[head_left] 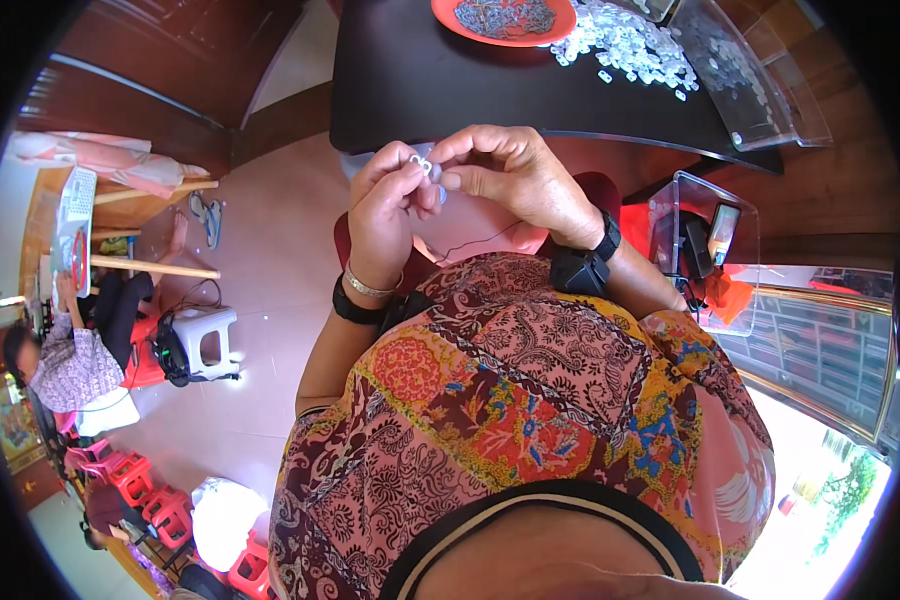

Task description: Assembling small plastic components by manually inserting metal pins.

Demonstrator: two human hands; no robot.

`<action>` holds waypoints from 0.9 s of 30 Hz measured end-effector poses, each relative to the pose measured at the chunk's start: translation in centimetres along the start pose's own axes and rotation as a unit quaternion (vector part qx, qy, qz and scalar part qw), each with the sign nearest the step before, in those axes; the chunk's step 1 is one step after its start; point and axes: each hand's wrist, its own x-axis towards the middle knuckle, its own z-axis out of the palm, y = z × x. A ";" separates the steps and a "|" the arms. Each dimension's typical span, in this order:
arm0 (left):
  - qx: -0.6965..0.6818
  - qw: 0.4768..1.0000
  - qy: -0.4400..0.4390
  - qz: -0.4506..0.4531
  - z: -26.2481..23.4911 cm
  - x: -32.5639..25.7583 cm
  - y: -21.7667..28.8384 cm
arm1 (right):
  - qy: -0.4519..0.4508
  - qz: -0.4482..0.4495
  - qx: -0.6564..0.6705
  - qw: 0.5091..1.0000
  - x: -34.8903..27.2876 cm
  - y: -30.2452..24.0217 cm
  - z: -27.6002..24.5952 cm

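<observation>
My left hand (383,205) pinches a small white plastic piece with rounded openings (421,164) between thumb and fingers, just off the near edge of the dark table. Right beside it, the thumb and forefinger of my right hand (520,178) are closed at the tips. Whatever they hold is too small to make out. Beyond my hands, on the table (440,85), a red plate (567,22) bears many small grey metal pieces. A loose heap of similar small white plastic pieces (635,50) lies to its right.
A clear plastic box (760,110) with white pieces lies at the table's right. Below it stands a clear bin (720,185) holding dark devices and orange material. At left are a grey-white stool (202,340), slippers (206,218) and a seated person (82,365).
</observation>
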 end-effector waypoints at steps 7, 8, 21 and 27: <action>-0.072 0.996 -0.046 -0.014 -0.2 0.2 -0.6 | -0.015 0.009 0.055 0.998 0.1 0.8 -0.2; -0.066 0.997 -0.038 -0.015 -0.2 0.2 -0.7 | -0.015 0.009 0.055 0.998 0.1 0.9 -0.2; 0.144 0.989 0.009 0.018 0.3 -0.2 -0.6 | 0.073 0.057 0.004 0.996 0.4 0.1 -1.1; 0.121 0.992 0.011 0.021 0.5 -0.2 -0.3 | 0.062 0.050 0.007 0.997 0.3 0.1 -1.1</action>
